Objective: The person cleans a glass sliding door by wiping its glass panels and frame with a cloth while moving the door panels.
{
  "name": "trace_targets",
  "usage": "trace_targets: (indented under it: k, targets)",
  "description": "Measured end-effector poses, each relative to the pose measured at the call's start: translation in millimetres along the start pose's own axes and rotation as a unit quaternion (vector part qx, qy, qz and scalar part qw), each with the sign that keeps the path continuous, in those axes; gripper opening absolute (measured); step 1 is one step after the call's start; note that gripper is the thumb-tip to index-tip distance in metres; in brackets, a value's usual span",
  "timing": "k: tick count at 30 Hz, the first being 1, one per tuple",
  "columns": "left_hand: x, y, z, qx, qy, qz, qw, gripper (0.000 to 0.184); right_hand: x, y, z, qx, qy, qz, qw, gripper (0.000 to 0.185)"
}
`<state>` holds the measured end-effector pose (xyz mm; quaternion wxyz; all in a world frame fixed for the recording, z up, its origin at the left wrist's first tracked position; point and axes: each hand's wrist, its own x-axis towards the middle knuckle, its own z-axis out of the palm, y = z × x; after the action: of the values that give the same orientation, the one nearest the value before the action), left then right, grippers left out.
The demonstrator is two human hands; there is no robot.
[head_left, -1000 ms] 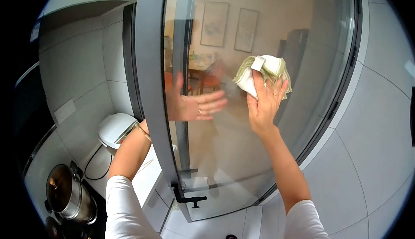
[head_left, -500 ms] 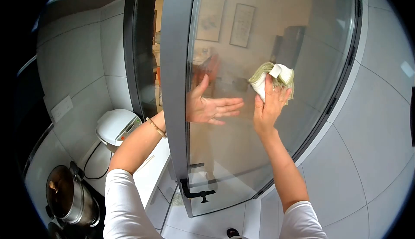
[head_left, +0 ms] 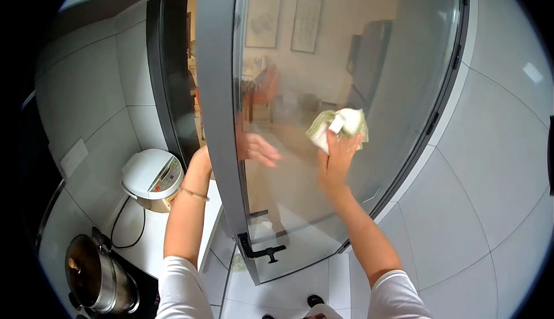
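A grey-framed glass door point(head_left: 300, 203) stands open in front of me. My right hand point(head_left: 339, 160) presses a folded green-and-white cloth point(head_left: 353, 124) against the near face of the pane. A small white tag shows on the cloth near my fingertips. My left hand point(head_left: 258, 149) reaches round the door's edge and appears through the glass on the far side, its fingers stretched out and holding nothing visible. Part of that hand and wrist is hidden by the upright frame point(head_left: 222, 117). Below it is the black door handle point(head_left: 262, 251).
On the white counter at left stand a rice cooker point(head_left: 153, 177) with a black cord and, lower down, a lidded steel pot point(head_left: 104, 278) on a black hob. Grey tiled wall point(head_left: 456, 203) borders the door's hinge side. Feet show on the floor below.
My right hand has slid the cloth lower on the glass. My left hand has drawn back toward the door's edge, so less of it shows through the pane. The view has shifted somewhat.
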<state>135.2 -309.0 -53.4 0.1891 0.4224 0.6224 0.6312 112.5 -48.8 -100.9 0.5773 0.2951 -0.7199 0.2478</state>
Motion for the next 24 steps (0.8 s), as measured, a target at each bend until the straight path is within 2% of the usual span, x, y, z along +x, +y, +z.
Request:
trace_targets:
  k: [1, 3, 4, 5, 6, 7, 9, 11, 13, 14, 15, 17, 18, 19, 21, 23, 24]
  targets:
    - [-15.6, -3.6, 0.7, -0.002, -0.004, -0.005, 1.000, 0.092, -11.2, -0.9, -1.3, 0.010, -0.036, 0.003, 0.999, 0.043]
    - [-43.0, -8.7, 14.9, -0.141, 0.225, 0.085, 0.960, 0.088, -25.3, -8.9, -3.3, 0.025, -0.048, 0.020, 0.998, 0.042]
    - [-48.1, -8.8, 27.1, -0.139, 0.220, 0.080, 0.962, 0.088, -34.5, -11.8, 1.1, 0.043, -0.067, 0.023, 0.997, 0.043]
    - [-50.9, -3.0, 45.3, -0.110, 0.294, 0.096, 0.945, 0.088, -40.2, -16.6, 5.3, 0.060, -0.085, 0.027, 0.994, 0.044]
    - [-52.1, 0.7, 61.5, -0.083, 0.362, 0.110, 0.922, 0.087, -37.5, -31.4, 11.8, 0.072, -0.055, -0.032, 0.995, 0.046]
    - [-51.6, 0.9, 71.9, -0.053, 0.344, 0.116, 0.930, 0.082, -31.9, -52.0, 19.1, 0.079, -0.026, -0.089, 0.992, 0.048]
    - [-36.3, -10.0, 82.3, -0.013, 0.584, 0.133, 0.801, 0.077, -23.7, -92.6, 26.0, 0.107, -0.079, -0.063, 0.989, 0.048]
    - [-41.4, -26.6, 68.8, -0.004, 0.609, 0.170, 0.775, 0.070, -13.9, -103.3, 26.3, 0.104, -0.058, -0.023, 0.993, 0.045]
    - [-48.3, -59.6, 47.7, 0.179, 0.707, 0.124, 0.673, 0.066, -16.6, -87.9, 33.6, 0.069, -0.056, -0.059, 0.994, 0.042]
    - [-44.0, -55.5, 49.5, 0.205, 0.685, 0.143, 0.684, 0.058, -17.9, -78.2, 36.4, 0.037, -0.038, -0.077, 0.996, 0.040]
    - [-50.1, -50.5, 49.3, 0.148, 0.657, 0.116, 0.731, 0.051, -21.1, -65.8, 37.3, 0.034, -0.039, -0.072, 0.996, 0.040]
    - [-34.4, -37.3, 61.0, 0.110, 0.671, 0.133, 0.721, 0.047, -23.1, -41.2, 34.9, 0.039, -0.039, -0.052, 0.997, 0.042]
    - [-44.9, -44.2, 48.7, 0.145, 0.657, 0.118, 0.730, 0.050, -24.6, -24.8, 29.9, 0.043, -0.036, -0.035, 0.998, 0.043]
    - [-31.4, -30.0, 67.9, 0.099, 0.659, 0.103, 0.738, 0.053, -25.6, -4.5, 24.1, 0.034, -0.035, -0.026, 0.998, 0.046]
    - [-26.9, -32.9, 64.6, 0.138, 0.671, 0.134, 0.716, 0.057, -28.6, 40.6, 7.7, 0.003, -0.013, 0.008, 1.000, 0.050]
    - [-29.4, -35.6, 59.3, 0.149, 0.675, 0.118, 0.713, 0.061, -44.4, 96.5, 4.0, -0.044, 0.035, 0.054, 0.997, 0.053]
    - [-28.9, -37.2, 55.9, 0.135, 0.692, 0.117, 0.699, 0.061, -50.6, 125.3, -3.3, -0.055, 0.027, 0.055, 0.997, 0.056]
